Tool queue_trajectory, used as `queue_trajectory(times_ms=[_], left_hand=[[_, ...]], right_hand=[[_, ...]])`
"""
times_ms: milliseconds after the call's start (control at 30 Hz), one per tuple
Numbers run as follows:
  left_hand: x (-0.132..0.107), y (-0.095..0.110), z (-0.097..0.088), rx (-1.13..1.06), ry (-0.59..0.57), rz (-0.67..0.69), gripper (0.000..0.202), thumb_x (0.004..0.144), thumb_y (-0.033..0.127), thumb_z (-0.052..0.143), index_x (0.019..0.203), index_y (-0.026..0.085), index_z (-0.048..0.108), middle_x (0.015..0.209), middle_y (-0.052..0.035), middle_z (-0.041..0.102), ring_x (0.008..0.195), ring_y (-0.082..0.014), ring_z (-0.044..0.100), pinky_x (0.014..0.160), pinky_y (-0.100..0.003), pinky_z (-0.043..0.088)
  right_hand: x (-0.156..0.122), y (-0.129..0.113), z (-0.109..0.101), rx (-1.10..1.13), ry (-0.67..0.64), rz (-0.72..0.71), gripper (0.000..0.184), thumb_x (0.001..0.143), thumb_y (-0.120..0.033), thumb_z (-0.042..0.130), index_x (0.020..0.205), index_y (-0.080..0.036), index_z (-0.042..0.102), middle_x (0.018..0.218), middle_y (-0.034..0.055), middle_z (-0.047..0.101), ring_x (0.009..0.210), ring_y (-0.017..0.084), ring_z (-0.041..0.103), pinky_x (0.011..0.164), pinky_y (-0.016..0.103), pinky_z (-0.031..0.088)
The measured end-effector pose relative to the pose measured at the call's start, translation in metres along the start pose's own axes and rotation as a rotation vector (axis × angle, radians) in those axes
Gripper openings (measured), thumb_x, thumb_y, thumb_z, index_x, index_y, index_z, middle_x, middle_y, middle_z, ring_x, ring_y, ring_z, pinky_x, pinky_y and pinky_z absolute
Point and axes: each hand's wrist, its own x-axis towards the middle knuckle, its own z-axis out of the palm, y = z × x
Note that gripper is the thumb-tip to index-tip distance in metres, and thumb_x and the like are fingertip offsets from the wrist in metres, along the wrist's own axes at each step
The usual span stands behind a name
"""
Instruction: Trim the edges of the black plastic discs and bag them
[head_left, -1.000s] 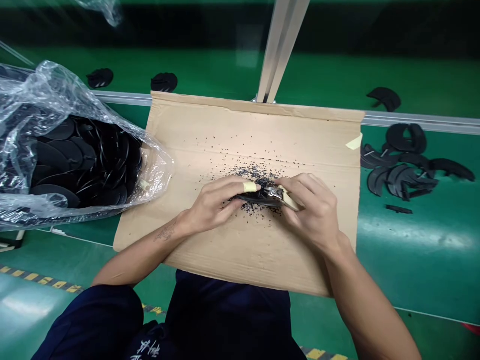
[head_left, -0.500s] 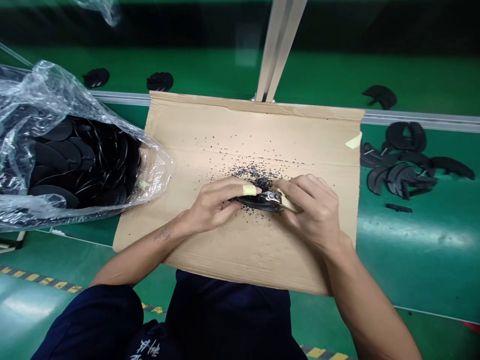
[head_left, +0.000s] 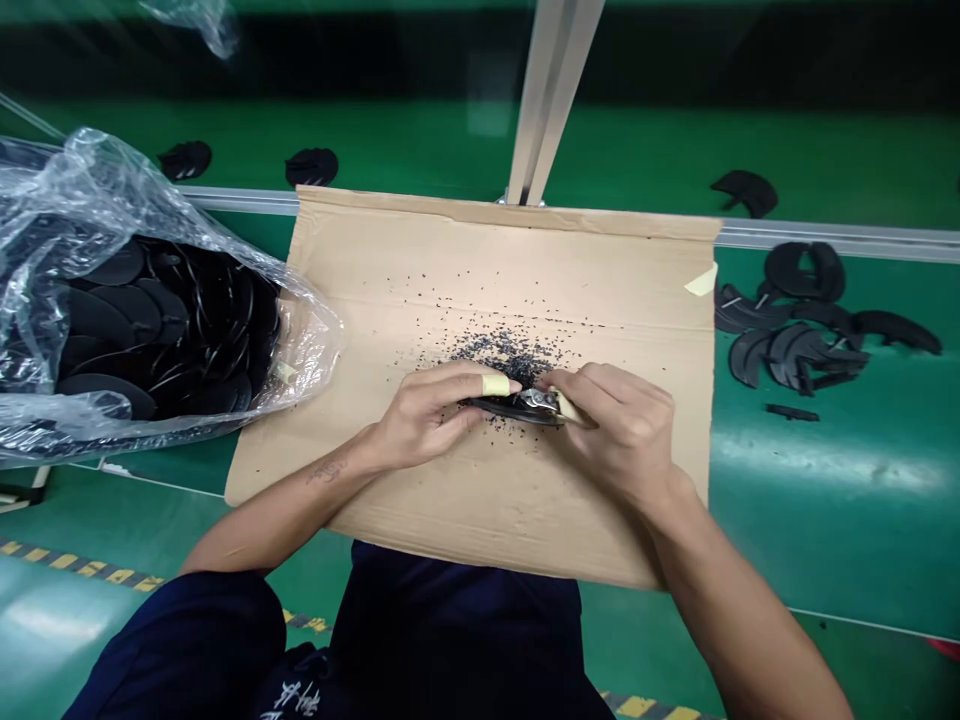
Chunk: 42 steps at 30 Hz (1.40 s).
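My left hand (head_left: 430, 417) is closed on the left end of a black curved plastic part (head_left: 517, 408), low over the cardboard. Yellow tape wraps one of its fingers. Wrapped in my right hand (head_left: 624, 424) is a pair of nippers (head_left: 541, 399), metal at the head and pale yellow at the handles. The nippers' head lies against the right part of the plastic piece; whether the jaws are closed on it I cannot tell. Small black clippings (head_left: 504, 348) are scattered on the cardboard sheet (head_left: 465, 500) around both hands, thickest just beyond the part.
At the left lies a clear plastic bag (head_left: 97, 190) full of black disc-shaped parts (head_left: 112, 315). A loose group of curved black parts (head_left: 799, 350) rests on the green surface at the right. A metal post (head_left: 551, 100) and a rail (head_left: 862, 240) border the far edge.
The right hand's fingers have drawn in a little around the nippers, and the nippers' head has tilted slightly. The left hand keeps its hold; the whole view has shifted slightly.
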Motion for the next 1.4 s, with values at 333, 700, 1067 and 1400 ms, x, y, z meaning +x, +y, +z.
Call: queue_trajectory(times_ms=[333,700,1067,1400], left_hand=[[0.004,0.001,0.0,0.068,-0.062,0.013,0.036,0.094,0.015,0.061,0.13,0.019,0.063,0.105,-0.0072,0.068,0.092,-0.0147,0.064,0.077,-0.029,0.056],[0.049,-0.042,-0.031,-0.054,0.22,-0.437,0.056,0.105,0.059,0.03,0.11,0.018,0.068,0.101,-0.0088,0.074,0.095,-0.0188,0.071,0.091,-0.036,0.057],[0.176,-0.115,-0.076,0.613,0.048,-0.529,0.016,0.085,0.02,0.061,0.096,0.013,0.071,0.117,-0.0147,0.072,0.118,-0.0286,0.06,0.111,-0.045,0.043],[0.131,-0.026,-0.106,0.506,-0.062,-0.469,0.037,0.094,0.041,0.054,0.118,0.016,0.068,0.131,-0.0111,0.068,0.122,-0.0295,0.063,0.109,-0.045,0.048]], right_hand=[[0.003,0.007,0.008,-0.043,0.012,0.039,0.023,0.091,-0.012,0.054,0.104,-0.021,0.071,0.076,0.0038,0.063,0.071,0.018,0.049,0.063,0.033,0.033],[0.001,0.023,0.013,0.095,0.09,0.129,0.021,0.088,-0.016,0.055,0.103,-0.018,0.07,0.08,0.0053,0.064,0.072,0.019,0.053,0.063,0.03,0.038],[-0.003,0.018,0.008,0.021,0.028,0.1,0.023,0.084,-0.009,0.059,0.103,-0.016,0.071,0.083,0.0066,0.067,0.075,0.021,0.057,0.067,0.032,0.043],[0.021,0.045,-0.008,0.014,-0.06,0.306,0.038,0.083,-0.007,0.053,0.114,-0.02,0.07,0.106,0.0078,0.075,0.092,0.022,0.068,0.08,0.031,0.053]])
